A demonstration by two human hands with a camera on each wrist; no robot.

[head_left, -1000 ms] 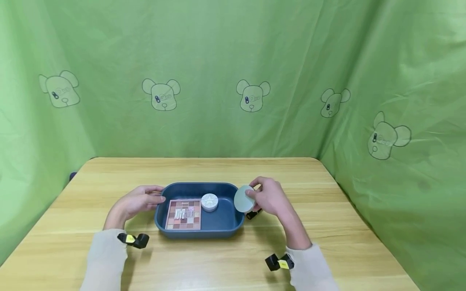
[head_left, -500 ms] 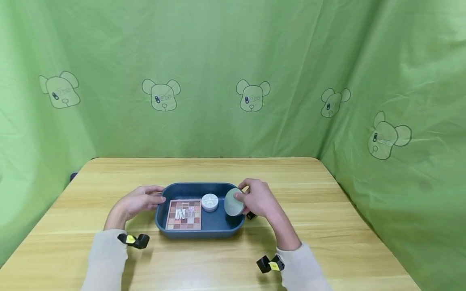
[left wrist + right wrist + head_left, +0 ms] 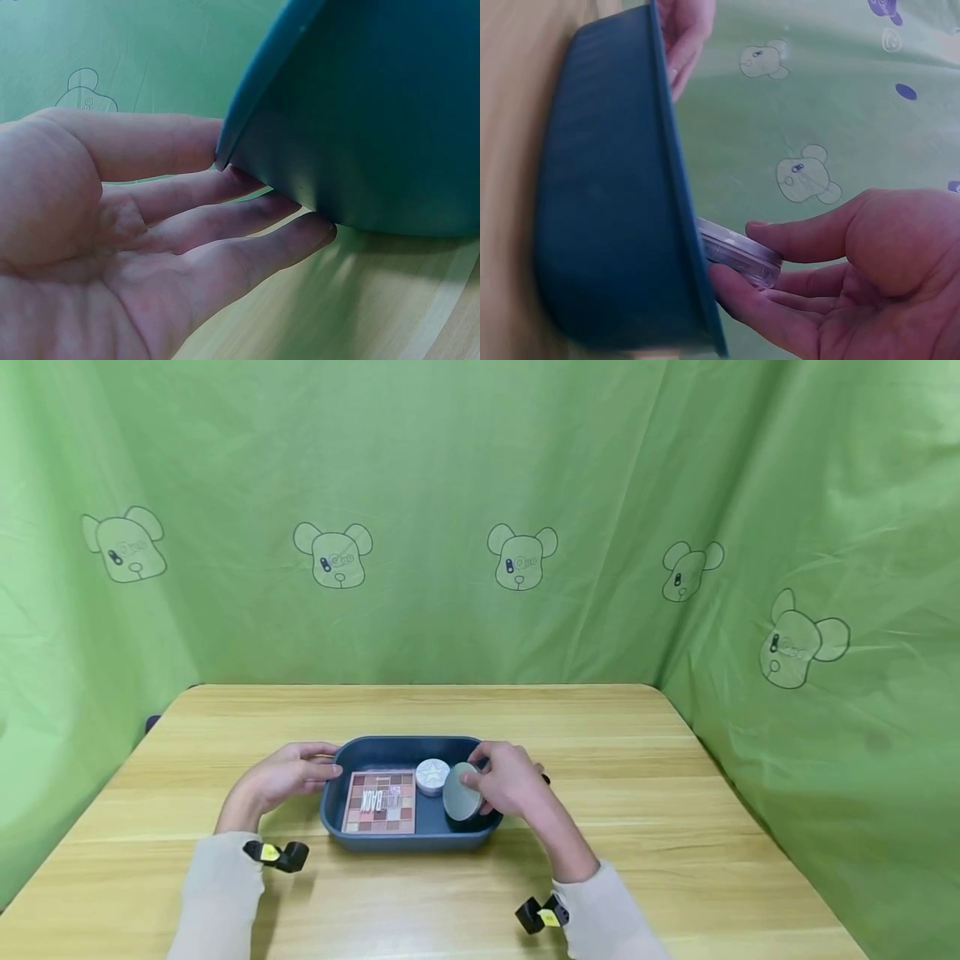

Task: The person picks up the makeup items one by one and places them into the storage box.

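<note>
A dark blue oval-ended tray [image 3: 367,842] lies on the table, with an eyeshadow palette [image 3: 378,803] flat in its left part. Beside the palette sits a small round white jar [image 3: 432,777] with a star on its lid. My left hand [image 3: 288,774] touches the tray's left end; the left wrist view shows its fingers [image 3: 240,251] nearly straight against the outer wall. In my right hand [image 3: 510,781] a round compact [image 3: 462,793] is pinched, tilted over the tray's right part. Its clear side [image 3: 739,255] shows between thumb and fingers in the right wrist view.
The wooden table [image 3: 645,843] extends around the tray. A small black object [image 3: 546,779] pokes out behind my right hand, mostly hidden. Green curtains [image 3: 427,635] printed with bear heads hang behind and at both sides.
My right hand has moved left with the compact, from the tray's right rim to inside its outline, next to the jar. The left hand and the tray have stayed put.
</note>
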